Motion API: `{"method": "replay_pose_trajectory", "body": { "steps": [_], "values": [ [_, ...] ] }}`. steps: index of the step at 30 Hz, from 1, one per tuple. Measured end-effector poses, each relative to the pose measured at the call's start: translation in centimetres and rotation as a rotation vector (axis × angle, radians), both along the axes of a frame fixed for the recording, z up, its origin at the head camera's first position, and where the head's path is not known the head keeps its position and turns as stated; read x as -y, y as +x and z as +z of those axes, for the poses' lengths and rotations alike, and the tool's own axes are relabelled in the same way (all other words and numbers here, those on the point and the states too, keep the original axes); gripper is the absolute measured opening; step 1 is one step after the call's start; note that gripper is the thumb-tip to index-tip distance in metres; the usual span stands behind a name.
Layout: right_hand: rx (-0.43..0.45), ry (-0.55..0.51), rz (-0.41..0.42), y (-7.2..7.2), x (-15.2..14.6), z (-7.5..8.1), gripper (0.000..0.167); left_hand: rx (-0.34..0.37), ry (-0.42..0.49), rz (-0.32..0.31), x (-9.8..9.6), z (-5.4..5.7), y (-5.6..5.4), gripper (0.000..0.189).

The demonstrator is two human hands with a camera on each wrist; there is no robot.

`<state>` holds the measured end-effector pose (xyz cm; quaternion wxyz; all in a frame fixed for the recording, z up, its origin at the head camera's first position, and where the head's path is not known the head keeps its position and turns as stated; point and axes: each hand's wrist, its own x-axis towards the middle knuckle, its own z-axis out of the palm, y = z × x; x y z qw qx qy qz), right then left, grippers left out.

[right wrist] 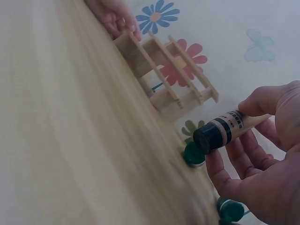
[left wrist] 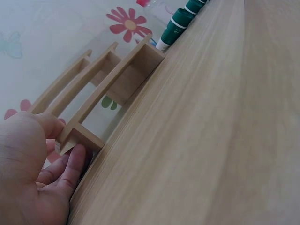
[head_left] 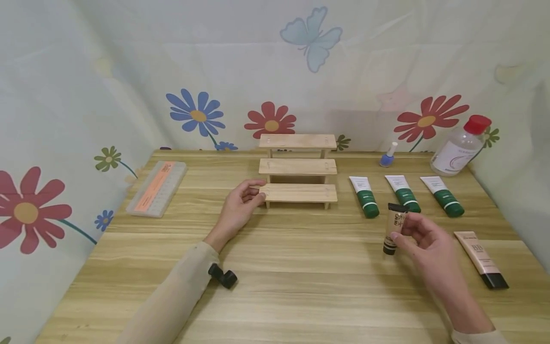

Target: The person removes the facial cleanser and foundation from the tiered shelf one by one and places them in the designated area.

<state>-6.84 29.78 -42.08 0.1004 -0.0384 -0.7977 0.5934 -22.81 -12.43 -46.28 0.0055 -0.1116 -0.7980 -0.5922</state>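
Observation:
A small wooden three-step display rack (head_left: 298,192) stands at the back middle of the table. My left hand (head_left: 237,206) grips the left end of its lowest step; in the left wrist view the thumb lies above the board and fingers reach below it. Held in my right hand (head_left: 436,255) is a small beige cosmetic tube (head_left: 393,229) with black ends and dark print, tilted slightly, thumb on one side and fingers on the other. In the right wrist view its black cap (right wrist: 206,137) points away from the palm. All of the rack's steps are bare.
Three white-and-green tubes (head_left: 367,203) lie right of the rack. A beige BB cream tube (head_left: 479,255) lies at the right. Behind stand a blue nail polish bottle (head_left: 386,160) and a red-capped clear bottle (head_left: 456,150). At left lies a clear plastic case (head_left: 158,188).

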Motion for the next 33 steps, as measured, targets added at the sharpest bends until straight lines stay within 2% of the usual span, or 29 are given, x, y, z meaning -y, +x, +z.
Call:
{"method": "replay_pose_trajectory", "body": {
  "steps": [4, 10, 18, 26, 33],
  "values": [
    [0.091, 0.102, -0.006, 0.9, 0.0, -0.6, 0.043, -0.003, -0.005, 0.001, 0.0, -0.1, -0.1, 0.033],
    [0.168, 0.159, 0.019, 1.9, 0.4, -1.5, 0.048, -0.004, -0.009, 0.0, 0.2, -0.1, 0.1, 0.032],
    [0.171, 0.114, 0.041, 2.6, 0.7, -1.9, 0.052, 0.001, -0.007, -0.008, 0.1, 0.0, 0.1, 0.032],
    [0.182, 0.148, 0.039, 2.5, 1.0, -2.0, 0.06, 0.004, -0.008, -0.008, 0.1, 0.0, 0.1, 0.033],
    [0.093, 0.212, 0.045, 2.3, 1.3, -2.3, 0.059, 0.005, -0.009, -0.007, 0.1, 0.0, 0.1, 0.032]
  ]
}}
